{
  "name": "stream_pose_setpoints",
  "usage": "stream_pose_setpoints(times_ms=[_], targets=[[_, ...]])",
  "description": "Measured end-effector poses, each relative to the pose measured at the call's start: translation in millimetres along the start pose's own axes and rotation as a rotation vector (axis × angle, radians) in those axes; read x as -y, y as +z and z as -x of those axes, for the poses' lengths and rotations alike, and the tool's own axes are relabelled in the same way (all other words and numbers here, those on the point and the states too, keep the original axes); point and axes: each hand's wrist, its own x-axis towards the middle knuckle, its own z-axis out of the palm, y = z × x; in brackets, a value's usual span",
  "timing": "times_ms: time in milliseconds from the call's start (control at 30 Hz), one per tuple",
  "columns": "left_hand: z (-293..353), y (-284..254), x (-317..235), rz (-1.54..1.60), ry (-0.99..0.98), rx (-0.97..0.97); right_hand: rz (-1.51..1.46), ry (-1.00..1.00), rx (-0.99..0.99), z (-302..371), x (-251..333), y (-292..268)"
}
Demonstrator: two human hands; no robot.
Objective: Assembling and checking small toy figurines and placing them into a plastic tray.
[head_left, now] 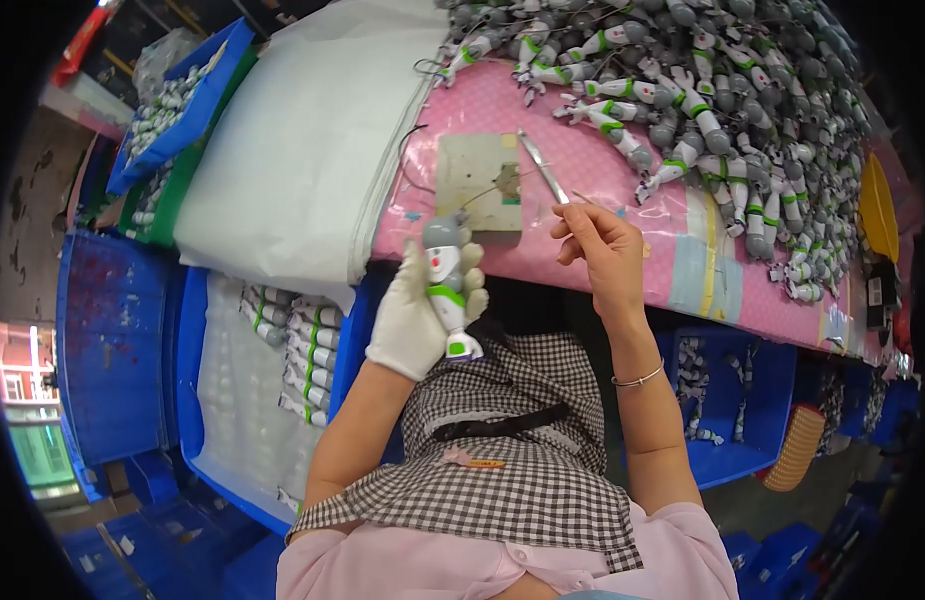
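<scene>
My left hand (406, 318), in a white glove, is closed around a toy arm (445, 262). The toy arm has a grey ball end at the top, a white body with a red spot, a green band and a white hand pointing down toward me. A thin wire (487, 197) runs from near its ball end across a grey-beige block (472, 165) on the table. My bare right hand (602, 250) is curled in a pinch, just by the near end of a slim silver tool (544, 168). What its fingertips hold is too small to make out.
A large heap of similar toy arms (682, 100) covers the table's far right. White sheets (292, 130) lie on the left. Below left, a blue bin (197, 400) holds rows of toy arms; another blue bin (762, 400) stands below right. A blue crate (197, 120) is at the far left.
</scene>
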Motion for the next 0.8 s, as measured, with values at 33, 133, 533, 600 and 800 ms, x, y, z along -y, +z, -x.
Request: stream_pose_setpoints(times_ms=[33, 133, 533, 600, 800], targets=[[1, 0, -3, -0.021, 0.032, -0.004, 0.099, -0.04, -0.099, -3, -5, -10], [-1, 5, -12, -0.087, 0.151, -0.014, 0.657, -0.328, -0.265, -18, -18, -32], [-20, 43, 35, -0.421, 0.576, -0.089, 1.387, -0.283, -0.244, -38, -21, -45], [-21, 31, 55, -0.379, 0.475, 0.019, 0.921, -0.425, -0.468, -31, -13, -48], [-59, -25, 106, -0.378, 0.502, -0.025, 0.601, -0.424, -0.259, 50, -13, -19]])
